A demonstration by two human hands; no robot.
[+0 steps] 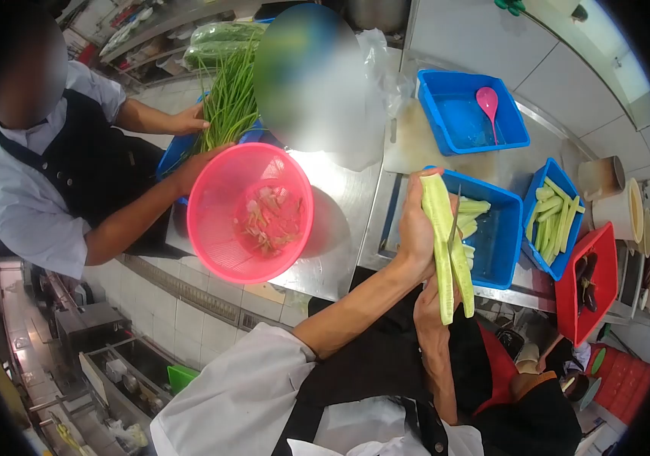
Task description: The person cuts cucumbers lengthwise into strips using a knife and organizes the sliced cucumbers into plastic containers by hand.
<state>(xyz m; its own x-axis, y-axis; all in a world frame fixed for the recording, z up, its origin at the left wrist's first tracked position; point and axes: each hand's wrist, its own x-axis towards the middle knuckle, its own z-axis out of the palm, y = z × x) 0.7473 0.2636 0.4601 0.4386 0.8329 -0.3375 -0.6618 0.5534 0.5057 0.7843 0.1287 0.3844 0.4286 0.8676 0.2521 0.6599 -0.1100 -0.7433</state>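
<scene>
My left hand (pixel 416 239) is wrapped round a long, pale green peeled cucumber (pixel 439 228), held upright over the front edge of the counter. The cucumber is split lengthwise into two long parts that spread apart at the lower end. Between them shows the thin dark blade of a knife (pixel 455 213). Below, my right hand (pixel 433 304) is closed behind the cucumber, apparently on the knife's handle, which is hidden. Just beyond my hands, a blue bin (pixel 499 258) holds cut cucumber pieces (pixel 471 216).
Another blue bin (pixel 530 247) of cucumber strips and a red bin (pixel 604 285) with dark eggplants stand rightward. A blue bin (pixel 446 137) holds a pink spoon (pixel 487 102). At left, a co-worker (pixel 74 152) is beside green stalks (pixel 234 102) and a pink basket (pixel 203 251).
</scene>
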